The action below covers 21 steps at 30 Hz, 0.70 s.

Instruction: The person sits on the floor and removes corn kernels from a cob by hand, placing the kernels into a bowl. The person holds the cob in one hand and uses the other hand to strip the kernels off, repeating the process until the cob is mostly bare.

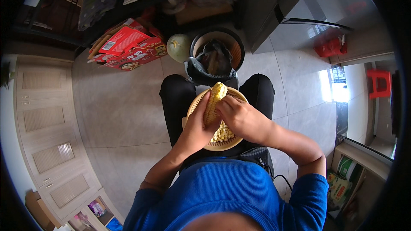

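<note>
An ear of corn [219, 90] is held upright and slightly tilted over my lap, its top end pointing away from me. My left hand [198, 122] wraps round its lower part from the left. Against its right side press the curled fingers of my right hand [239, 114], whose thumb and fingertips are partly hidden. Beneath both hands a yellow plastic basket [223, 147] rests between my thighs. Loose corn kernels [222, 134] lie in it. Part of the cob shows pale, bare rows near my left fingers.
A bin [241, 42] lined with a dark bag [200, 72] stands just beyond my knees, scraps inside. Left of it sit a pale green round melon [178, 47] and red cardboard boxes [132, 49]. Cabinets [47, 115] line the left; a red stool [379, 84] appears far right.
</note>
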Available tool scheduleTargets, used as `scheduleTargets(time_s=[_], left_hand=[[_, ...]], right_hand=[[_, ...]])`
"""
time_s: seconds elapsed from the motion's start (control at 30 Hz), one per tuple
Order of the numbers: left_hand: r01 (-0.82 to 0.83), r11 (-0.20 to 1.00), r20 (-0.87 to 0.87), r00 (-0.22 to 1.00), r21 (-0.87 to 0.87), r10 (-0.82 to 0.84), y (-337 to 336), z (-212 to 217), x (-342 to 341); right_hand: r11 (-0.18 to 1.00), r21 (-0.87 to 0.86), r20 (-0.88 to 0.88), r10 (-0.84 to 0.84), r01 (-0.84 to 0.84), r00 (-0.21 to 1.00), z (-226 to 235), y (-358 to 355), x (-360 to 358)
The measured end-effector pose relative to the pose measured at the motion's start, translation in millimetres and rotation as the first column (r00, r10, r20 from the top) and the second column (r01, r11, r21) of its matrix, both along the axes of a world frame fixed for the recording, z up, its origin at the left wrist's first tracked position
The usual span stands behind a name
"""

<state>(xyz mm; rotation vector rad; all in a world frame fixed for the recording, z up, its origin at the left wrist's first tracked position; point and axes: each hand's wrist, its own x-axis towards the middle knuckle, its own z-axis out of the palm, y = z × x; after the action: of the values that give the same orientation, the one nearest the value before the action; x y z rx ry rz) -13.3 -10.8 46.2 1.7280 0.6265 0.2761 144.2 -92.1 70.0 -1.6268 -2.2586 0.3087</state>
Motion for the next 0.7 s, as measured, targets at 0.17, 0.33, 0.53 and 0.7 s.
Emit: scheduleTargets(time_s=[0.17,0.33,0.53,0.7], left_hand=[[0.055,0.923,0.175,0.984,-0.382,0.014,7.6,-13.4,-3.0],[0.075,0.943,0.156,0.987,-0.326,-0.025,3.5,-9.5,-2.8],[0.037,0.998,-0.020,0.999,-0.042,-0.038,-2.3,1.7,2.0],[-0.056,0.982,-0.108,0.991,0.182,0.077,-10.9,-0.6,8.2]], right_hand=[[0.984,0.165,-0.291,-0.023,0.073,0.956,-13.3,-2.4,4.3],[0.989,0.096,-0.395,-0.068,0.115,0.916,-11.3,-4.2,3.9],[0.988,-0.042,-0.408,-0.153,0.148,0.900,-12.4,-4.2,1.1],[0.982,-0.116,-0.200,-0.168,0.147,0.965,-10.0,2.5,-5.4]])
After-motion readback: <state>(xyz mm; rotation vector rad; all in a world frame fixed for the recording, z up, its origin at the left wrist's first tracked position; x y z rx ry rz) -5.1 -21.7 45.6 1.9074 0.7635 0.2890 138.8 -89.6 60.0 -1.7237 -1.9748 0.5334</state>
